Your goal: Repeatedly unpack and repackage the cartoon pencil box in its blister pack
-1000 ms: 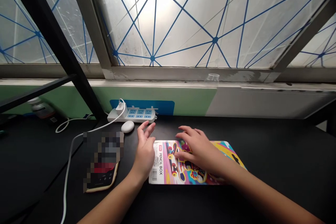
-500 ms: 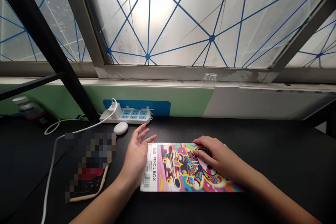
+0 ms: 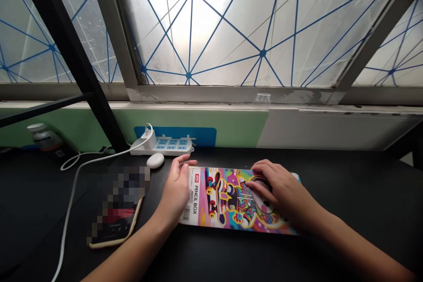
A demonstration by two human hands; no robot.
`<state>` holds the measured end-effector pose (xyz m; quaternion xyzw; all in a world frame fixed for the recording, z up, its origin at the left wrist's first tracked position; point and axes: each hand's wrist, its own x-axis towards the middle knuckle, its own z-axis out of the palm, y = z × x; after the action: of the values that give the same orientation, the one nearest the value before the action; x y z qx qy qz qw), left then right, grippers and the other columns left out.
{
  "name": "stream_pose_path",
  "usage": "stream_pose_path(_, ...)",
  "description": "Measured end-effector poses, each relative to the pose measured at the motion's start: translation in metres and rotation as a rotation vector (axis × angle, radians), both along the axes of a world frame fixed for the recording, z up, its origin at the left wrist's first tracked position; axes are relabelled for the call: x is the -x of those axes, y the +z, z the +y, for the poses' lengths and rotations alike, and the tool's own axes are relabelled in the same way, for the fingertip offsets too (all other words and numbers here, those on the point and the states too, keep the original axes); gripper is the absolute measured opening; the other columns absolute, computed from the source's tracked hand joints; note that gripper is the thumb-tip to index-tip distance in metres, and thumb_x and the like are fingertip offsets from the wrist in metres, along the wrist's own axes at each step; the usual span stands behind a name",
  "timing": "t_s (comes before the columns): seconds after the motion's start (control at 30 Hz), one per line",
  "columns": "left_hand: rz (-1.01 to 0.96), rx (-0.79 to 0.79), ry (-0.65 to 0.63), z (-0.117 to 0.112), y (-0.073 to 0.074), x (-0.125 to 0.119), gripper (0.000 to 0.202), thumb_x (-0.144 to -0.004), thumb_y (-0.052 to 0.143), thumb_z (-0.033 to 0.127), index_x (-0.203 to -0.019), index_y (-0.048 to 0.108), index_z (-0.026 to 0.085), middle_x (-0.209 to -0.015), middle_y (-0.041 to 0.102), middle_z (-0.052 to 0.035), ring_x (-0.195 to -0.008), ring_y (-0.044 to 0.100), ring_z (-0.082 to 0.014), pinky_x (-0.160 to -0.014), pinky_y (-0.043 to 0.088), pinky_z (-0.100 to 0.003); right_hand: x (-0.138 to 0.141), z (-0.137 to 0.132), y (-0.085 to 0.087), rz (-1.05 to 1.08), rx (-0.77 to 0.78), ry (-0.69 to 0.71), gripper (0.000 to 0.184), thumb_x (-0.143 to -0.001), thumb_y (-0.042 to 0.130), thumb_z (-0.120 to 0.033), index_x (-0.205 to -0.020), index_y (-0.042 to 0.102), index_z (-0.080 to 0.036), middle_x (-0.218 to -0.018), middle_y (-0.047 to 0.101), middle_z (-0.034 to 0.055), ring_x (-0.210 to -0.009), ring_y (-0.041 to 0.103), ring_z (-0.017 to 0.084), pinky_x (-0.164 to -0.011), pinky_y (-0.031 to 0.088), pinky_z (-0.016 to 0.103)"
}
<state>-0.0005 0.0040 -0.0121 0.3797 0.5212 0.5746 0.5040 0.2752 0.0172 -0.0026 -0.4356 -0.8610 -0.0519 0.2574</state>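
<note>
Down at 5 o'clock on the tabletop (image 3: 357, 202), the box (image 3: 228, 202) has a half-open left hand (image 3: 176, 189) at its 9 and the right hand (image 3: 277, 187) spread on top, so shoving hard toward 9 could maybe bump the phone (image 3: 122, 220).

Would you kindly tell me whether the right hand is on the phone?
No, the right hand is on the pencil box, while the phone lies apart, to the left of the left hand.

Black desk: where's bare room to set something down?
Bare: the broad desk area right of the right hand; a smaller patch between the forearms, nearside of the pencil box. Crowded: around the left hand, with phone, white cable, white oval object, power strip.
</note>
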Motion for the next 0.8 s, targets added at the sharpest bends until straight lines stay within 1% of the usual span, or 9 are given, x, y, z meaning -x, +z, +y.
stream_pose_path(0.13, 0.097, -0.111, 0.036, -0.008, 0.002, 0.0, 0.04, -0.095, 0.055, 0.058, -0.106, 0.065, 0.021, -0.097, 0.071, -0.0053, -0.071, 0.065, -0.0156, -0.063, 0.051, -0.025, 0.005, -0.011, 0.006, 0.038, -0.302, 0.057, 0.019, -0.099, 0.06, -0.038, -0.101, 0.057, -0.019, -0.106, 0.068, 0.0105, -0.09, 0.066, 0.023, -0.081, 0.053, 0.036)
stream_pose_path(0.23, 0.05, -0.221, 0.087, -0.011, 0.002, -0.003, 0.042, -0.093, 0.057, 0.061, -0.098, 0.064, 0.021, -0.103, 0.071, -0.0049, -0.076, 0.063, -0.0161, -0.066, 0.051, -0.026, 0.009, -0.022, 0.01, 0.045, -0.407, 0.053, 0.013, -0.097, 0.064, -0.031, -0.099, 0.058, -0.019, -0.106, 0.069, 0.0103, -0.087, 0.068, 0.022, -0.077, 0.054, 0.034)
stream_pose_path(0.3, 0.008, -0.291, 0.131, -0.011, 0.003, -0.004, 0.037, -0.094, 0.058, 0.057, -0.086, 0.06, 0.021, -0.109, 0.07, -0.0046, -0.085, 0.064, -0.0181, -0.072, 0.051, -0.028, 0.011, -0.028, 0.013, 0.051, -0.432, 0.043, 0.01, -0.096, 0.064, -0.028, -0.097, 0.058, -0.019, -0.108, 0.069, 0.0108, -0.087, 0.069, 0.022, -0.075, 0.054, 0.034)
stream_pose_path(0.4, 0.039, -0.406, 0.178, -0.012, 0.01, 0.0, 0.03, -0.099, 0.052, 0.042, -0.078, 0.055, 0.021, -0.098, 0.07, -0.0022, -0.086, 0.063, -0.0183, -0.08, 0.05, -0.03, 0.015, -0.036, 0.016, 0.053, -0.412, 0.057, 0.008, -0.097, 0.062, -0.026, -0.092, 0.058, -0.021, -0.108, 0.07, 0.0102, -0.089, 0.068, 0.023, -0.078, 0.055, 0.035)
stream_pose_path(0.57, 0.373, -0.747, 0.185, -0.018, 0.034, 0.017, 0.033, -0.104, 0.04, 0.028, -0.075, 0.056, 0.022, -0.08, 0.063, -0.0009, -0.079, 0.062, -0.018, -0.081, 0.049, -0.032, 0.026, -0.049, 0.014, -0.067, -0.328, 0.129, 0.017, -0.097, 0.054, -0.02, -0.081, 0.058, -0.023, -0.103, 0.071, 0.0096, -0.088, 0.066, 0.024, -0.079, 0.053, 0.038)
stream_pose_path(0.63, 0.587, -0.901, 0.107, -0.019, 0.039, 0.022, 0.028, -0.103, 0.041, 0.025, -0.08, 0.058, 0.023, -0.08, 0.063, -0.0017, -0.082, 0.063, -0.0195, -0.082, 0.049, -0.034, 0.033, -0.052, 0.009, -0.134, -0.281, 0.132, 0.011, -0.093, 0.055, -0.017, -0.084, 0.06, -0.022, -0.108, 0.071, 0.0111, -0.089, 0.063, 0.026, -0.078, 0.053, 0.04)
stream_pose_path(0.7, 0.864, -0.978, -0.073, -0.018, 0.039, 0.023, 0.02, -0.101, 0.046, 0.023, -0.089, 0.062, 0.023, -0.089, 0.067, -0.0042, -0.091, 0.065, -0.022, -0.087, 0.049, -0.036, 0.039, -0.054, 0.003, -0.191, -0.219, 0.13, 0.008, -0.086, 0.059, -0.015, -0.092, 0.062, -0.02, -0.111, 0.07, 0.0123, -0.09, 0.061, 0.028, -0.078, 0.053, 0.042)
stream_pose_path(0.73, 1.002, -0.966, -0.181, -0.018, 0.037, 0.023, 0.016, -0.1, 0.049, 0.024, -0.094, 0.064, 0.022, -0.098, 0.069, -0.0063, -0.098, 0.065, -0.0239, -0.09, 0.048, -0.038, 0.041, -0.054, 0.0, -0.213, -0.182, 0.129, 0.015, -0.082, 0.061, -0.014, -0.097, 0.062, -0.018, -0.112, 0.069, 0.0128, -0.091, 0.06, 0.029, -0.079, 0.053, 0.043)
stream_pose_path(0.8, 1.217, -0.856, -0.365, -0.016, 0.03, 0.02, 0.018, -0.099, 0.053, 0.032, -0.106, 0.067, 0.022, -0.121, 0.068, -0.0109, -0.113, 0.061, -0.0292, -0.097, 0.045, -0.042, 0.046, -0.055, -0.005, -0.244, -0.098, 0.125, 0.032, -0.077, 0.063, -0.013, -0.109, 0.061, -0.016, -0.114, 0.068, 0.0133, -0.093, 0.059, 0.031, -0.082, 0.053, 0.045)
